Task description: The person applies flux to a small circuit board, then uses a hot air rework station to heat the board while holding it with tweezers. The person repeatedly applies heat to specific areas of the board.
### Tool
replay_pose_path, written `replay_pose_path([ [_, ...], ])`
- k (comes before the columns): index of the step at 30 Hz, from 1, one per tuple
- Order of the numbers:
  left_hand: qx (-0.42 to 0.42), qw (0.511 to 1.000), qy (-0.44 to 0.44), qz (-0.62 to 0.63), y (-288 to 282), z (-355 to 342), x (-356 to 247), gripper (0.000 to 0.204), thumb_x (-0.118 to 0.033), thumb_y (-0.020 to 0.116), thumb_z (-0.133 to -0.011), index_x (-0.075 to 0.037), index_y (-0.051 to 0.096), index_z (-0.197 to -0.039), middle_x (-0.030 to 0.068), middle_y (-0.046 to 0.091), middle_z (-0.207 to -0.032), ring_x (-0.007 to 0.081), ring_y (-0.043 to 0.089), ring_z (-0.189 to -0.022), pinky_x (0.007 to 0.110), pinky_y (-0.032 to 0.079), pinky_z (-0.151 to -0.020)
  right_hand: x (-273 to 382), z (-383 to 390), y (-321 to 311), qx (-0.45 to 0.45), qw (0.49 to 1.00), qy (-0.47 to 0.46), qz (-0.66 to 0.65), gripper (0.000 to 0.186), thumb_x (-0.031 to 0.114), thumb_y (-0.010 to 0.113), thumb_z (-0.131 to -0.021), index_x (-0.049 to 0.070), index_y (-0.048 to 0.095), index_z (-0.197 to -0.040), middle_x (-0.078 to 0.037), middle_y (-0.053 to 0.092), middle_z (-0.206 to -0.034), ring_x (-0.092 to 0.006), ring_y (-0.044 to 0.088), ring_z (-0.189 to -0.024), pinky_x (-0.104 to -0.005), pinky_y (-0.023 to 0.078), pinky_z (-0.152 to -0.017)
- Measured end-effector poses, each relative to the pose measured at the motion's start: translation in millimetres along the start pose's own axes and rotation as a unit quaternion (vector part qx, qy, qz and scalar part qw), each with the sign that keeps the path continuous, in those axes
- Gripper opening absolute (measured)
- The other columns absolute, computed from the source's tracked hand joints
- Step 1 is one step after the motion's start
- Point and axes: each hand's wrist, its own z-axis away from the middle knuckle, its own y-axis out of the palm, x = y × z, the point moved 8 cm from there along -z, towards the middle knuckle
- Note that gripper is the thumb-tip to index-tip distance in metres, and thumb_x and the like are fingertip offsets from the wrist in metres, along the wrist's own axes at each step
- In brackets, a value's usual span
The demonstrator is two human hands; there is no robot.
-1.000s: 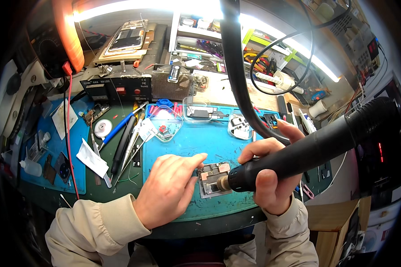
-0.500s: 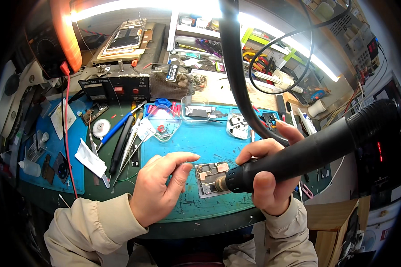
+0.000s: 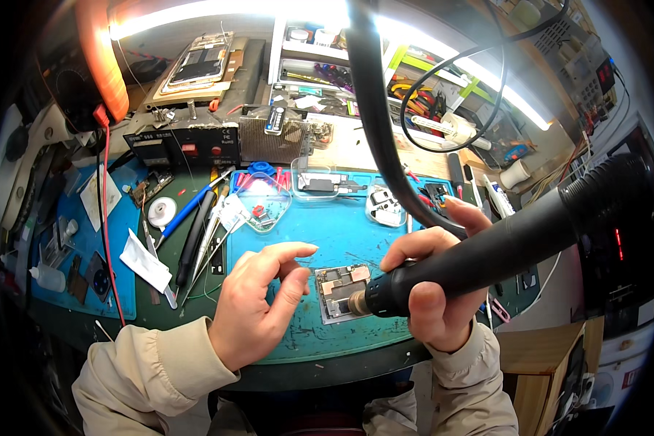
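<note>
My right hand grips a black hot air gun by its barrel, with fingers over the top and thumb underneath. Its brass-coloured nozzle points down over the lower right part of a small phone circuit board; whether they touch I cannot tell. The board is rectangular, grey with copper-toned patches, and lies flat on a blue work mat. To the left of the board hovers my left hand, holding nothing, its thumb and forefinger apart and the other fingers curled.
A thick black hose hangs down behind the right hand. Clear trays of small parts stand at the mat's far side. Left of it lie tweezers, a blue pen-like tool and a white packet. A black heating unit stands behind.
My left thumb and forefinger have spread slightly apart. The hot air gun stays over the board. The whole view has shifted a little.
</note>
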Motion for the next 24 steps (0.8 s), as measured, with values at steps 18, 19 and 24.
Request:
replay_pose_path([
  [18,0.098,0.925,0.242,-0.274,28.9,8.4,-40.5,0.052,-0.014,0.085,-0.081,-0.004,0.067,-0.128,0.0103,0.074,-0.112,0.0294,0.07,-0.097,0.039,0.055,-0.086,1.1,-19.8,-43.9,-0.168,0.976,-0.13,-0.051,0.053,0.025,0.061,-0.105,-0.007,0.037,-0.139,-0.014,0.071,-0.096,-0.0135,0.065,-0.082,-0.0309,0.049,-0.087],
  [19,0.093,0.93,0.239,-0.262,25.5,6.9,-41.3,0.044,-0.012,0.084,-0.083,-0.004,0.069,-0.123,0.0101,0.076,-0.109,0.0293,0.071,-0.092,0.038,0.057,-0.082,-0.5,-20.4,-51.4,-0.181,0.974,-0.131,0.024,0.057,0.033,0.054,-0.108,-0.006,0.033,-0.144,-0.015,0.071,-0.096,-0.0132,0.064,-0.077,-0.0283,0.05,-0.081],
  [24,0.018,0.973,0.161,-0.163,7.4,-13.0,-26.9,0.012,-0.01,0.072,-0.099,0.002,0.074,-0.1,0.0102,0.077,-0.088,0.0204,0.072,-0.076,0.03,0.057,-0.069,-10.2,-27.2,-72.3,-0.28,0.954,-0.1,0.024,0.059,0.038,0.049,-0.111,-0.006,0.038,-0.149,-0.01,0.07,-0.081,-0.0112,0.064,-0.074,-0.0239,0.05,-0.075],
])
